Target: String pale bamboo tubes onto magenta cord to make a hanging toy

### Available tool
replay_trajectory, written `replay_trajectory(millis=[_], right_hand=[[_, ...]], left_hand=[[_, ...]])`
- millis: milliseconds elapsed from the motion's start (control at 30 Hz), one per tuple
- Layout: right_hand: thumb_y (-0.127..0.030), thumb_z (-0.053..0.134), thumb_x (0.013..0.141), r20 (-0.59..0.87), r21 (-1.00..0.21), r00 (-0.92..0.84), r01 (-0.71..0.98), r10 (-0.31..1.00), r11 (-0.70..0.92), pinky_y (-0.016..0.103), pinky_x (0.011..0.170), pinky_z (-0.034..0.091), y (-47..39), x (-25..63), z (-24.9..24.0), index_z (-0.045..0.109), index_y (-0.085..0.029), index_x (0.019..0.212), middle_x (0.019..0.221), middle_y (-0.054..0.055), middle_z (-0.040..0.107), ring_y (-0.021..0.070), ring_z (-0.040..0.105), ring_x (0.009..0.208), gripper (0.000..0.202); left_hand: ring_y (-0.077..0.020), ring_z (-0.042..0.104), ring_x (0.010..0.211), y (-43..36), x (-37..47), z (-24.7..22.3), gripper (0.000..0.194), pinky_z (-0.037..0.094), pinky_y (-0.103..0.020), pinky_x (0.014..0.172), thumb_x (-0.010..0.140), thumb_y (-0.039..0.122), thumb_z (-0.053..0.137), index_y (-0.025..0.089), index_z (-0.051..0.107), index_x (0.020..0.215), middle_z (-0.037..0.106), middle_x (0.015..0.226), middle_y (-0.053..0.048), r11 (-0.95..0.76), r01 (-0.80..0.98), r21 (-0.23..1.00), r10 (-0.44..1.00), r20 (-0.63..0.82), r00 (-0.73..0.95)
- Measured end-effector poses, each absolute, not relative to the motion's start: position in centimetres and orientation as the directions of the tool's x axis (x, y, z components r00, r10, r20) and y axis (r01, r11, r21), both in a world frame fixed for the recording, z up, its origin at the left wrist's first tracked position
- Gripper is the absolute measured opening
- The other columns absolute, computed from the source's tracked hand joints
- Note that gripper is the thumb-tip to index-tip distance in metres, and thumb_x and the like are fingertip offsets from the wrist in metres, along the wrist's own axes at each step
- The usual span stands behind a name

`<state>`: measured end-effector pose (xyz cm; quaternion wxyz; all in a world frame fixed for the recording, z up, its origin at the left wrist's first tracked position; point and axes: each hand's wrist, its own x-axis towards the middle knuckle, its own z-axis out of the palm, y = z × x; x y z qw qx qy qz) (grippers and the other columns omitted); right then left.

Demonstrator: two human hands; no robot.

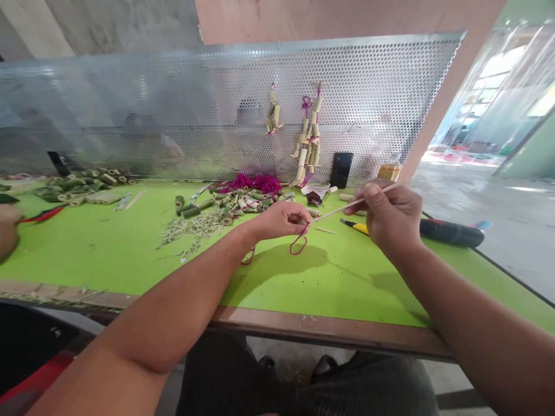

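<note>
Near the middle of the green table, my left hand (288,221) pinches a magenta string (298,247), whose loop dangles below the fingers. My right hand (392,216) is closed around a thin pale stick (347,206), which slants down to the left. Its lower tip reaches the fingertips of my left hand; whether it passes through something there is too small to tell. Behind my left hand lie a pile of cut green bamboo pieces (203,205) and a heap of magenta string (258,183).
A yellow utility knife (358,226) and a black cylindrical tool (453,231) lie by my right hand. A phone (341,170) leans on the perforated metal panel (368,86), where bamboo figures (309,138) hang. Another person's hand (7,231) is at the far left, beside red-handled pliers (43,215).
</note>
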<state>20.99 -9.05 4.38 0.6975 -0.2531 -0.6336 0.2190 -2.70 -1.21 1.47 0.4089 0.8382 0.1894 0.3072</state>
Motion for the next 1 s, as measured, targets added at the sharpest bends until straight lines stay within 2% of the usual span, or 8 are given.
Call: replay_trajectory(millis=[267,400,500,600,733,833,933,1000], right_hand=[[-0.045,0.071,0.088,0.813,-0.544,0.270,0.037,0.516,0.838,0.033,0.045,0.053,-9.5,20.8,5.6,0.063,-0.026,0.067,0.067,0.001,0.059,0.0159,0.062,0.056,0.030],[-0.046,0.068,0.090,0.805,-0.563,0.253,0.041,0.537,0.825,0.035,0.044,0.048,-9.4,21.0,5.8,0.062,-0.028,0.067,0.065,0.001,0.058,0.0179,0.062,0.058,0.030],[-0.044,0.063,0.094,0.801,-0.566,0.246,0.013,0.546,0.824,0.034,0.040,0.038,-9.2,21.3,5.8,0.060,-0.028,0.066,0.061,0.000,0.054,0.0157,0.056,0.050,0.032],[-0.041,0.062,0.095,0.801,-0.565,0.237,-0.007,0.551,0.825,0.033,0.038,0.032,-9.1,21.5,5.7,0.059,-0.026,0.065,0.060,0.000,0.053,0.0133,0.049,0.045,0.034],[-0.043,0.063,0.095,0.789,-0.598,0.155,-0.026,0.595,0.801,0.032,0.041,0.038,-9.0,21.1,5.5,0.057,-0.025,0.064,0.062,0.000,0.053,0.0132,0.051,0.048,0.036],[-0.047,0.065,0.093,0.752,-0.649,0.071,-0.095,0.655,0.755,0.032,0.050,0.048,-9.0,20.5,5.1,0.058,-0.024,0.065,0.064,0.000,0.055,0.0151,0.058,0.057,0.037],[-0.054,0.063,0.092,0.652,-0.756,-0.071,-0.136,0.755,0.640,0.032,0.054,0.052,-9.1,19.7,4.7,0.061,-0.023,0.069,0.067,0.001,0.061,0.0158,0.061,0.059,0.038],[-0.056,0.061,0.092,0.625,-0.780,-0.123,-0.071,0.771,0.621,0.032,0.057,0.052,-9.2,19.3,4.4,0.064,-0.022,0.072,0.068,0.001,0.062,0.0155,0.061,0.061,0.040]], left_hand=[[-0.0187,0.069,0.096,-1.2,-2.8,2.0,0.006,0.052,-0.031,0.085,0.081,0.022,0.072,0.016,0.069,0.079,0.074,0.098,-0.010,-0.884,0.168,0.436,0.406,0.538,0.739],[-0.0181,0.067,0.095,-1.3,-2.6,2.4,0.006,0.051,-0.033,0.088,0.081,0.020,0.070,0.017,0.068,0.077,0.073,0.096,-0.009,-0.922,0.146,0.360,0.347,0.595,0.725],[-0.0160,0.065,0.088,-1.4,-2.4,2.5,0.012,0.051,-0.030,0.079,0.078,0.025,0.076,0.016,0.069,0.073,0.069,0.093,-0.008,-0.889,0.136,0.437,0.420,0.659,0.624],[-0.0103,0.060,0.074,-1.6,-2.2,2.5,0.023,0.049,-0.024,0.065,0.076,0.032,0.079,0.014,0.067,0.068,0.066,0.091,-0.006,-0.747,0.101,0.657,0.617,0.627,0.476],[-0.0104,0.064,0.072,-1.6,-2.0,2.3,0.026,0.054,-0.023,0.066,0.074,0.036,0.082,0.013,0.069,0.074,0.067,0.086,-0.004,-0.370,-0.219,0.903,0.814,0.428,0.393],[-0.0119,0.069,0.073,-1.8,-1.8,2.5,0.026,0.059,-0.024,0.069,0.075,0.035,0.081,0.013,0.070,0.083,0.070,0.079,-0.004,-0.094,-0.433,0.897,0.864,0.289,0.413],[-0.0123,0.071,0.075,-2.4,-1.2,2.8,0.021,0.061,-0.021,0.068,0.081,0.030,0.077,0.012,0.068,0.084,0.073,0.080,-0.005,0.031,-0.515,0.857,0.874,0.227,0.431],[-0.0128,0.073,0.078,-3.0,-0.7,3.1,0.017,0.061,-0.019,0.067,0.086,0.028,0.074,0.012,0.067,0.086,0.074,0.083,-0.006,0.067,-0.537,0.841,0.886,0.197,0.419]])
